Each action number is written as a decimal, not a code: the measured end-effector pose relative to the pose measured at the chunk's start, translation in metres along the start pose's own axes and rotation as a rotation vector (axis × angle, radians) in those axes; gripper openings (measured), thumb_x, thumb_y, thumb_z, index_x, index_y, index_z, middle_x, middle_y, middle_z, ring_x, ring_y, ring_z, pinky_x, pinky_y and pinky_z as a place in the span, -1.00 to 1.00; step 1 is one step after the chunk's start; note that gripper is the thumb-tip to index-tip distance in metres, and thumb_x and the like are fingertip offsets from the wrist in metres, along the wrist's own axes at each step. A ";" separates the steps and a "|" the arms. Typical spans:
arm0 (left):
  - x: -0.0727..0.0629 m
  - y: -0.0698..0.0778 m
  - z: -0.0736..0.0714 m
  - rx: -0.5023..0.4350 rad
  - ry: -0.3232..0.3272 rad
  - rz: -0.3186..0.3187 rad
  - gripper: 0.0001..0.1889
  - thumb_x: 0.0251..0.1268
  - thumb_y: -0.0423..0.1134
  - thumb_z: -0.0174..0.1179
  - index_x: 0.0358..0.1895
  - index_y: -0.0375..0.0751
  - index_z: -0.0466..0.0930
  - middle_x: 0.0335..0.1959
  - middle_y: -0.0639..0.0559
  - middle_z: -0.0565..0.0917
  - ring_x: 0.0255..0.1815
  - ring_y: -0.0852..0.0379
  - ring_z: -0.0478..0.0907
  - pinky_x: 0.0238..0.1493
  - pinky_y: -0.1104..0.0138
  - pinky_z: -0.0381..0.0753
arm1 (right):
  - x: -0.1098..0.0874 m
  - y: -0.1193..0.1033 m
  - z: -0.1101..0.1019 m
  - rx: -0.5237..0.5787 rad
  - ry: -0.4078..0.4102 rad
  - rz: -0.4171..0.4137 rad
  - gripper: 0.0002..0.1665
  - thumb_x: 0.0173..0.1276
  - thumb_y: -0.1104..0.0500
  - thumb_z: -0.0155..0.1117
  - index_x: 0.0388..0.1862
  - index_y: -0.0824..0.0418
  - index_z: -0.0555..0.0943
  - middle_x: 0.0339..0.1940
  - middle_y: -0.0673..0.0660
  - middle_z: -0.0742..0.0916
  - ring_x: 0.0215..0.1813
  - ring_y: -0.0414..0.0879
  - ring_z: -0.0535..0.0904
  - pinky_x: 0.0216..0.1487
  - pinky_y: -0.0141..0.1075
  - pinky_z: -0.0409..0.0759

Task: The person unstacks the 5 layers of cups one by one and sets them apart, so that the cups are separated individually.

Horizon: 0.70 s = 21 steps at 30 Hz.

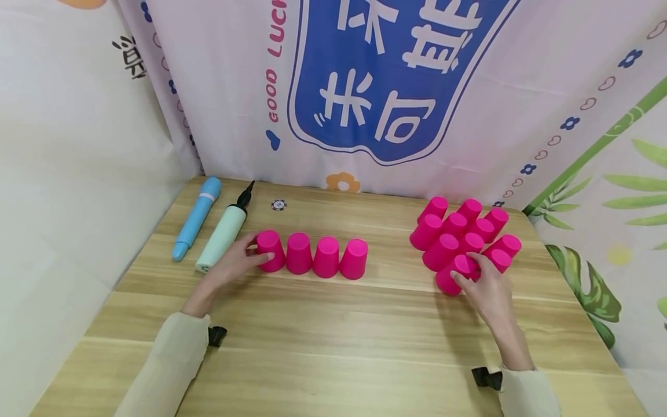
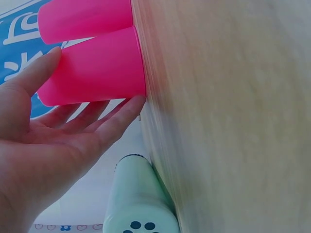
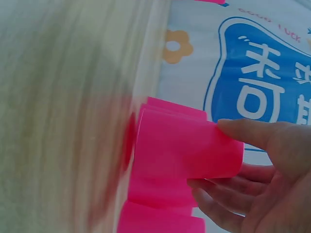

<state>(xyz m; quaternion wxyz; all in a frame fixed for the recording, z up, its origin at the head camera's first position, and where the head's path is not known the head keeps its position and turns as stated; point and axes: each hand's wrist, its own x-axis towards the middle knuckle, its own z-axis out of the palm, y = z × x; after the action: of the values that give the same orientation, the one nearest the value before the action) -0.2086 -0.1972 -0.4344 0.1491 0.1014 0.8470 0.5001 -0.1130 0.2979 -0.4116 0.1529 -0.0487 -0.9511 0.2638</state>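
Observation:
Four upside-down pink cups stand in a row left of the table's middle. My left hand (image 1: pixel 237 260) holds the leftmost pink cup (image 1: pixel 271 255), thumb on its near side and fingers round its left. In the left wrist view that cup (image 2: pixel 97 68) has its rim at the tabletop. At the right, my right hand (image 1: pixel 490 292) grips the nearest pink cup (image 1: pixel 451 279) of a cluster between thumb and fingers. The right wrist view shows this cup (image 3: pixel 184 145) base up, with other pink cups (image 3: pixel 160 218) close beside it.
A light green hand pump (image 1: pixel 224 234) with a black nozzle and a blue pump-like tube (image 1: pixel 197 220) lie at the left. Behind the row is a small poker chip (image 1: pixel 278 205). A printed curtain (image 1: pixel 234 116) hangs along the table's back edge.

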 end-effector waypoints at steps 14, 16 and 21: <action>0.001 -0.002 0.000 -0.001 0.002 0.016 -0.24 0.35 -0.05 0.19 0.46 -0.32 0.07 0.42 -0.33 0.20 0.35 -0.38 0.24 0.28 -0.09 0.36 | 0.002 0.006 0.009 0.034 0.004 0.008 -0.30 0.19 0.26 0.42 0.21 0.54 0.36 0.05 0.48 0.54 0.02 0.33 0.48 0.00 0.17 0.52; 0.001 -0.002 0.000 -0.002 0.002 0.017 -0.24 0.35 -0.05 0.19 0.46 -0.32 0.07 0.42 -0.33 0.20 0.35 -0.37 0.24 0.28 -0.09 0.36 | 0.002 0.007 0.010 0.035 0.006 0.012 -0.30 0.19 0.27 0.41 0.22 0.54 0.34 0.06 0.49 0.53 0.04 0.34 0.47 0.02 0.19 0.50; 0.001 -0.002 0.000 0.003 0.002 0.008 -0.23 0.35 -0.04 0.19 0.47 -0.32 0.06 0.43 -0.33 0.19 0.35 -0.37 0.24 0.28 -0.10 0.35 | 0.003 0.008 0.011 0.034 0.026 0.023 -0.31 0.20 0.29 0.38 0.23 0.54 0.34 0.07 0.51 0.50 0.07 0.36 0.43 0.05 0.20 0.47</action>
<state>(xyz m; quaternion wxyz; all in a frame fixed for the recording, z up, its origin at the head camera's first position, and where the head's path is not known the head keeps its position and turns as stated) -0.2092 -0.1979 -0.4369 0.1462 0.1045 0.8473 0.4997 -0.1194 0.3000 -0.4243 0.1631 -0.0604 -0.9439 0.2808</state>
